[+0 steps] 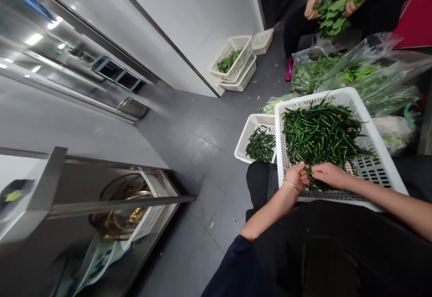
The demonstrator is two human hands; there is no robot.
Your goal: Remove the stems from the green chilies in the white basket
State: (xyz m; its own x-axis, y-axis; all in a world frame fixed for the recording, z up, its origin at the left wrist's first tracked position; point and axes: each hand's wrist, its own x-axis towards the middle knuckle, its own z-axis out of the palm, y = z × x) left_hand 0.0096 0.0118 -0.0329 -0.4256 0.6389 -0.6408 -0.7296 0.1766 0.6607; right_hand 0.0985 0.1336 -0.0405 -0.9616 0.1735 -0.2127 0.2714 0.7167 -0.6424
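A large white plastic basket (388, 162) rests on my lap, heaped with long, thin green chili peppers (320, 130). Over its near edge, my left hand (297, 177), with a gold bracelet at the wrist, is closed with fingers pinched on a green chili pepper (307, 169). Close beside it, my right hand (326, 174) pinches the same pepper from the other side; the fingers hide much of it. To the left of the large basket stands a smaller white basket (242, 146) holding more green chili peppers (261, 145).
Across from me, a co-worker's hands (314, 2) hold leafy greens (334, 15). Plastic bags of greens (313, 74) lie between us. Stacked white baskets (241, 78) stand by the wall. A metal shelf (118, 207) is at left, above the grey tiled floor (189, 153).
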